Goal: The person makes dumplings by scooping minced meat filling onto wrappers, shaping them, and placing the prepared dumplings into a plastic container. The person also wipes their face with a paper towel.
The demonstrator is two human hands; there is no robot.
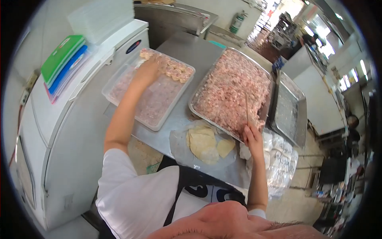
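Note:
My left hand (150,71) is over the far side of a clear plastic container (153,126), its fingers smeared by motion, so whether they hold anything is unclear. Rows of small meat-filled dumplings (177,72) stand along the container's far edge, beside the fingers. My right hand (253,138) is closed around a thin, narrow stick (247,109), which points away from me over a large metal tray's mound of pinkish minced meat (236,85). Pale yellow round dough wrappers (202,142) lie on a plastic sheet (179,143) at the table's near edge, left of my right hand.
An emptied-looking metal tray (287,107) sits right of the meat. Plastic-wrapped white packs (280,161) are below it. A white freezer (71,131) borders the left, with green and blue lids (61,59) and stacked clear containers (101,20) on top. A person (310,40) is in the background.

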